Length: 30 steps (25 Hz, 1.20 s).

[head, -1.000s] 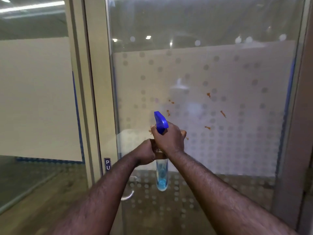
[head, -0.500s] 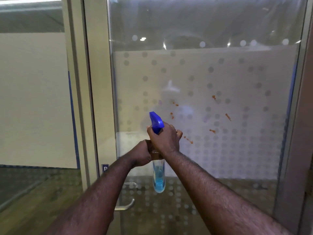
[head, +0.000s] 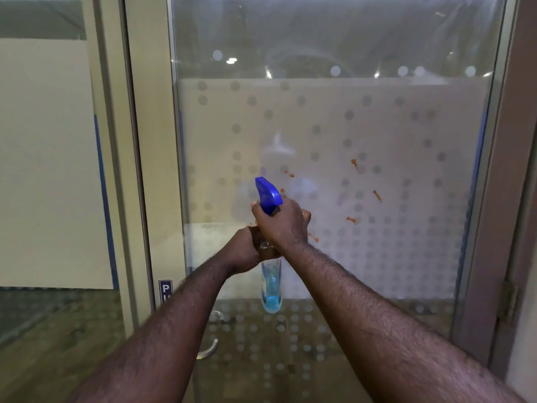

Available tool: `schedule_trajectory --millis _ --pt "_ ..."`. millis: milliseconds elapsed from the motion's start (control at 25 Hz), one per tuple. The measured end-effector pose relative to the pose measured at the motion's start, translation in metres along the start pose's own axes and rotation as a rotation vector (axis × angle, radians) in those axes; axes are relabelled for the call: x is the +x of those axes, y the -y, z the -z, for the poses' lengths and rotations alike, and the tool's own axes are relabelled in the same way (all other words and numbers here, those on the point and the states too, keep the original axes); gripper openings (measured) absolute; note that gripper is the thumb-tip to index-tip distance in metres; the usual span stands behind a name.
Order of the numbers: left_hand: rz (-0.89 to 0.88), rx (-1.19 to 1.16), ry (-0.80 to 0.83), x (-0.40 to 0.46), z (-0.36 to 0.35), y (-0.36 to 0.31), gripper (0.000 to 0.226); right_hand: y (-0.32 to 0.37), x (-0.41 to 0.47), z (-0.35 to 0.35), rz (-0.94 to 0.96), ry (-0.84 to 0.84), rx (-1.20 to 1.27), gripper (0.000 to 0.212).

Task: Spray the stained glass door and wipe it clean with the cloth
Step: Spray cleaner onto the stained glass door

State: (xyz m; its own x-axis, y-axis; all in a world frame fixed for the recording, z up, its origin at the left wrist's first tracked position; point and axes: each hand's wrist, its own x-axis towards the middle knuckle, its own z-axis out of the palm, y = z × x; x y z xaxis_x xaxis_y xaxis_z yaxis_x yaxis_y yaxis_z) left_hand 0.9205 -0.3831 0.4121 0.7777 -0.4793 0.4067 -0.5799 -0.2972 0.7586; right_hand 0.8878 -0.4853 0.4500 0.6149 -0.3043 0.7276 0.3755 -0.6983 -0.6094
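Orange-brown stains (head: 377, 195) spatter the frosted, dot-patterned band of the glass door (head: 377, 126); several separate flecks, spread from just beside the sprayer head out toward the right of the pane. Spray bottle (head: 270, 289) held upright in front of the door, roughly centre of view; clear body with a little blue liquid pooled at its base; blue trigger head (head: 267, 194) at top, nozzle pointing at the glass. Right hand (head: 283, 222) clamped around the bottle's neck just below the head, fingers wrapped to the far side; whether a finger rests on the trigger cannot be told. Left hand (head: 242, 251) closed on the bottle's upper body, directly below and touching the right hand. Both forearms bare, extended forward. Metal door handle (head: 207, 349) low on the pane, partly hidden behind the left forearm; small blue sign (head: 165, 290) on the door frame (head: 151, 141) at left, lettering cut off. Cloth not seen.
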Motion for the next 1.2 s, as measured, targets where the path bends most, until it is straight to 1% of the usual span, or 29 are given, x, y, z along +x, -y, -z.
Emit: schedule_trajectory --millis 320,440,560,760,920,1120,1200 --pt "-0.05 -0.003 0.051 0.027 -0.04 -0.02 0.016 -0.029 0.013 0.04 -0.03 -0.086 0.01 0.031" --pt "-0.074 -0.031 0.112 0.04 -0.058 -0.04 0.024 -0.042 0.022 0.062 -0.07 -0.156 0.037 0.031" --pt "-0.1 -0.029 0.135 0.055 -0.074 -0.061 0.024 -0.05 0.037 0.085 -0.1 -0.223 0.017 0.032" --pt "-0.119 -0.037 0.165 0.076 -0.095 -0.084 0.026 -0.058 0.058 0.117 -0.069 -0.209 -0.082 0.03" --pt "-0.13 -0.022 0.186 0.089 -0.105 -0.102 0.021 -0.063 0.07 0.138 -0.092 -0.228 -0.073 0.031" --pt "-0.151 0.014 0.193 0.112 -0.122 -0.131 0.022 -0.07 0.095 0.171 -0.143 -0.257 -0.062 0.027" --pt "-0.16 0.021 0.205 0.121 -0.133 -0.142 0.019 -0.077 0.101 0.184 -0.166 -0.263 -0.055 0.027"
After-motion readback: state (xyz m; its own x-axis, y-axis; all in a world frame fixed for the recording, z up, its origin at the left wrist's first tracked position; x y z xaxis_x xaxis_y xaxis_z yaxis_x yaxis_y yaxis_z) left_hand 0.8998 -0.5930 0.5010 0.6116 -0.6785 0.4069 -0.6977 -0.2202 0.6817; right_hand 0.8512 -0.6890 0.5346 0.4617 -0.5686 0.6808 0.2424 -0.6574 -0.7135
